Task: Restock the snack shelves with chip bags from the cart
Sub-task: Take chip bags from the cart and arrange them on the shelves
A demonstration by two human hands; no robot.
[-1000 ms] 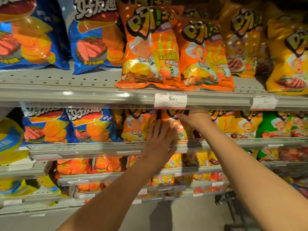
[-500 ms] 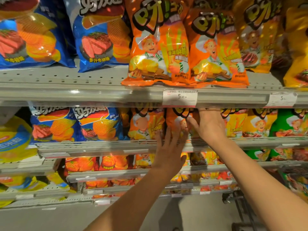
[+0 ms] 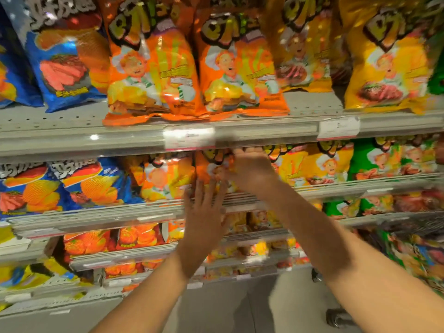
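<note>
Both hands raised to the second shelf (image 3: 336,188) of a snack rack, whole view smeared by motion. Left hand (image 3: 204,212) flat and spread, fingers straight, palm toward the shelf's front edge, fingertips reaching the lower part of an orange bag (image 3: 211,169) standing at that edge; nothing held in its grip. Right hand (image 3: 252,171) higher, tucked just under the top shelf (image 3: 72,138), laid over the upper right of the same orange bag; fingers seemingly pressed on the bag's face, though too blurred to tell whether that grip is closed on it or merely resting (back of the hand hides the fingers).

Same second shelf, left to right: blue bags (image 3: 91,183) at the left end, a second orange bag (image 3: 165,179) just beside the one being handled, yellow bags (image 3: 319,167) right of the hands, green bags (image 3: 374,159) toward the right end.

Top shelf: blue bag (image 3: 64,66) at left, two orange bags (image 3: 153,68) side by side at the front edge in the middle, yellow bags (image 3: 389,68) at right. Two price tags (image 3: 189,137) clipped to its front edge.

Lower shelves packed with more orange and yellow packs (image 3: 137,236). A cart wheel (image 3: 338,318) on the floor near the bottom right corner, with a wire basket edge (image 3: 413,224) above it at the right.
</note>
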